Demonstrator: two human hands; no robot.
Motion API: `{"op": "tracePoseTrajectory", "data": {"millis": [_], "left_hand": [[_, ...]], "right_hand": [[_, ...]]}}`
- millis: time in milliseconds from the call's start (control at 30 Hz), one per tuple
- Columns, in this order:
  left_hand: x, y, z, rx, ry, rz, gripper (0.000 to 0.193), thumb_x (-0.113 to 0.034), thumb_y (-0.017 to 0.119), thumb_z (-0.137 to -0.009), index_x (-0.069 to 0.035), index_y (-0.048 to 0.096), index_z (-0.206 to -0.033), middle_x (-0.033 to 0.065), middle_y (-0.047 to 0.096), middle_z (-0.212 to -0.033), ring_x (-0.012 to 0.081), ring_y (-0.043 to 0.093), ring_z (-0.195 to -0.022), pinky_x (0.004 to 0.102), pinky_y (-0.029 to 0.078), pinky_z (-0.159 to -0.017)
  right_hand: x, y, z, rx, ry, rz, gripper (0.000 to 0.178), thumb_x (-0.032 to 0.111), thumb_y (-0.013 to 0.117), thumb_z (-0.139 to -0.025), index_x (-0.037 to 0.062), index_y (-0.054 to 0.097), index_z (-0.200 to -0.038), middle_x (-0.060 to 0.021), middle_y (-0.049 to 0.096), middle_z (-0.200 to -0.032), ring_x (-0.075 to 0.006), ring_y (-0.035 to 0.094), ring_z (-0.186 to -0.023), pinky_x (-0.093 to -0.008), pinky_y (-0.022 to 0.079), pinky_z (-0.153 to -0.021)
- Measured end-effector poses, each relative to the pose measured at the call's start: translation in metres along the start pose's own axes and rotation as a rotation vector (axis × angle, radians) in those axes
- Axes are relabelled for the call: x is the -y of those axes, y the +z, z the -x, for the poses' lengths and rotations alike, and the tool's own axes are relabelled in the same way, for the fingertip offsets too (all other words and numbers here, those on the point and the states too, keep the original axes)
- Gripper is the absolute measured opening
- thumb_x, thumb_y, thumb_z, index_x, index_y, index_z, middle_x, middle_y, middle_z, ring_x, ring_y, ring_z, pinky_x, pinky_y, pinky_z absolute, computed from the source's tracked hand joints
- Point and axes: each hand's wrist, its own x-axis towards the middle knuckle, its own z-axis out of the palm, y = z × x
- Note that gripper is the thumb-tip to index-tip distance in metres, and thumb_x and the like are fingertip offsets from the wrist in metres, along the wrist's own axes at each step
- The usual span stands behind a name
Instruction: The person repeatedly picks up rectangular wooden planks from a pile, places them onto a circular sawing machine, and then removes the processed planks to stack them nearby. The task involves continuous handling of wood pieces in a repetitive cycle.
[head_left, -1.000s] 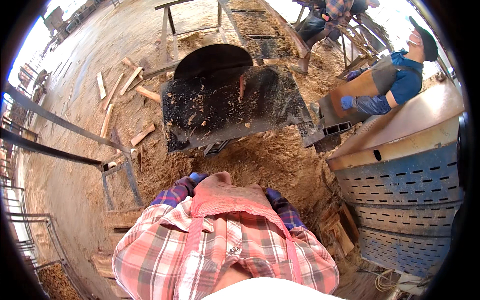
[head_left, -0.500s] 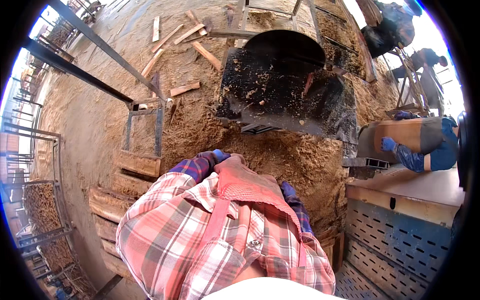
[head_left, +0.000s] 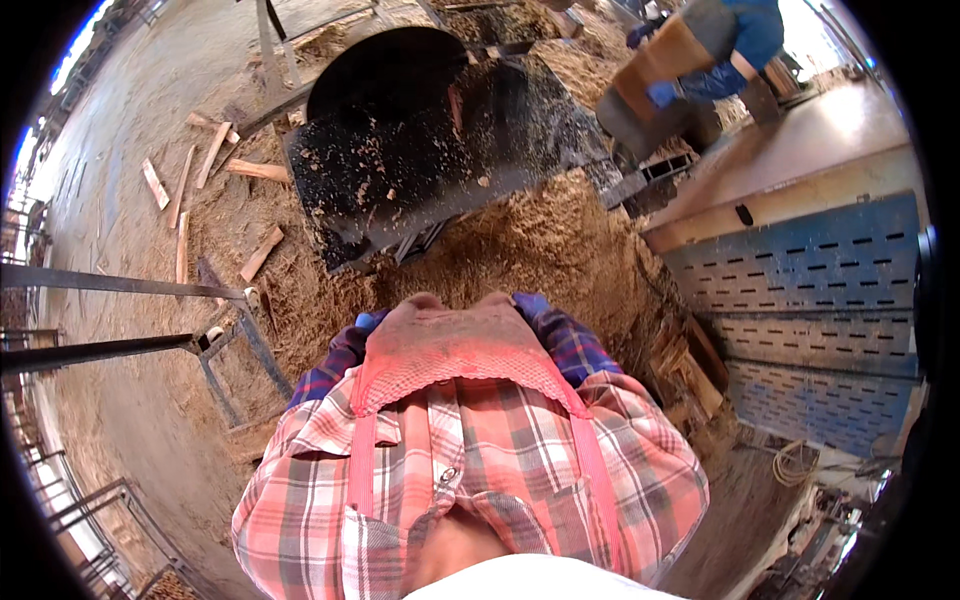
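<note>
A: Closest to you, against your chest, is the red mesh bundle. Which way does it lie?

B: Its long axis runs across your body, left to right, with the rounded top edge pointing away from you toward the sawdust floor.

A: And your grips?

B: Your left grip and right grip show only as blue glove tips at the bundle's two far corners. Each touches it, but the mesh hides the fingers, so I cannot tell whether they are spread or pressed together.

A: Beyond that?

B: A metal frame stands to your left, with wood offcuts past it. The dark saw counter, dusted with chips, is ahead. At far right, a co-worker's gloved hand holds a board.

A: What has changed since half a second ago?

B: The bundle sits the same against you. The counter has shifted toward the upper centre, and the co-worker has moved higher.
</note>
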Motion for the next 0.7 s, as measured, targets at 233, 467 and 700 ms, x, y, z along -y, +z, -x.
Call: {"op": "tracePoseTrajectory", "data": {"millis": [233,467,700], "left_hand": [[0.008,-0.007,-0.007,0.015,0.002,-0.011,0.028,-0.028,0.054,-0.082,-0.014,0.059,-0.105,0.0145,0.062,-0.098,0.0303,0.059,-0.089,0.0367,0.047,-0.076],[0.008,-0.006,-0.016,0.053,-0.014,-0.023,0.025,-0.026,0.054,-0.082,-0.013,0.060,-0.102,0.0147,0.062,-0.094,0.0296,0.059,-0.087,0.0358,0.047,-0.074],[0.017,0.008,-0.038,-0.054,0.008,0.026,0.022,-0.023,0.054,-0.081,-0.011,0.062,-0.099,0.0149,0.062,-0.091,0.0288,0.059,-0.085,0.0349,0.047,-0.072]], "right_hand": [[0.018,-0.011,-0.022,-0.250,-0.197,-0.132,0.022,0.028,0.053,-0.084,0.0073,0.061,-0.079,-0.0085,0.062,-0.076,-0.0193,0.057,-0.070,-0.0339,0.045,-0.064],[0.151,-0.075,-0.022,-0.066,-0.132,-0.821,0.021,0.024,0.059,-0.085,0.0079,0.059,-0.098,-0.0015,0.060,-0.086,-0.0104,0.055,-0.072,-0.0211,0.045,-0.057],[0.249,-0.300,0.000,-0.906,-0.386,0.253,0.073,0.044,0.071,-0.069,-0.0011,0.046,-0.121,-0.0217,0.052,-0.117,-0.0340,0.050,-0.111,-0.0400,0.042,-0.093]]}}
